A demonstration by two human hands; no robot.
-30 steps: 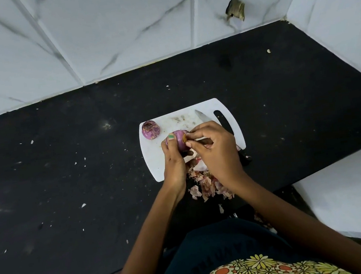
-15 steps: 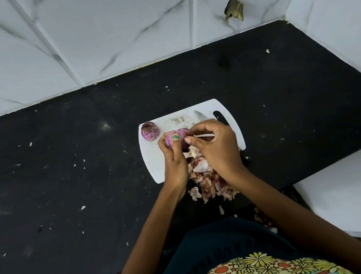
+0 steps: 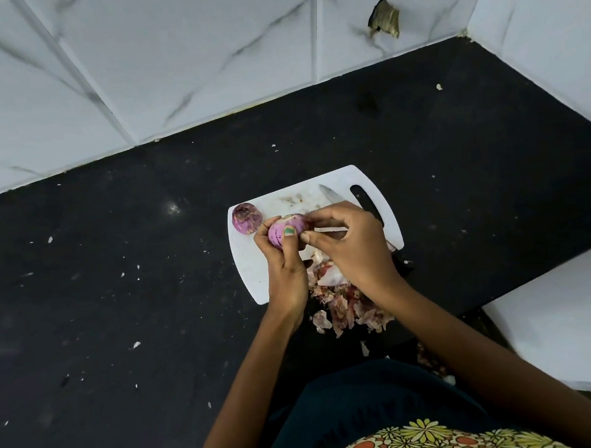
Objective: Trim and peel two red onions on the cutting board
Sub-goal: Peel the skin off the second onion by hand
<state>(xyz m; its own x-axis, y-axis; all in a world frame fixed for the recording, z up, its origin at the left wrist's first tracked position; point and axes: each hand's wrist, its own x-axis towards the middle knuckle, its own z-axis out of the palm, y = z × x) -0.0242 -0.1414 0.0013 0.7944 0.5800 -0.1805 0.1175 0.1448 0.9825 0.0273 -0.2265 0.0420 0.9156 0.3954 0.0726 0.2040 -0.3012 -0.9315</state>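
A white cutting board (image 3: 251,269) lies on the black counter. My left hand (image 3: 284,269) grips a purple onion (image 3: 282,233) just above the board, thumb across its front. My right hand (image 3: 353,244) pinches the skin at the onion's right end with thumb and fingers. A second onion (image 3: 246,217) sits at the board's far left corner. A knife lies on the board behind my right hand; its blade tip (image 3: 328,193) shows and the handle is mostly hidden.
A heap of onion skins (image 3: 348,310) lies at the board's near edge and on the counter. White tiled walls close the back and the right. A white surface (image 3: 574,321) sits lower at the right. Small white flecks dot the black counter (image 3: 111,300).
My left hand has turned the onion, so more of its purple side faces me. The right hand's fingers stay at the onion's right end. The second onion and knife have not moved.
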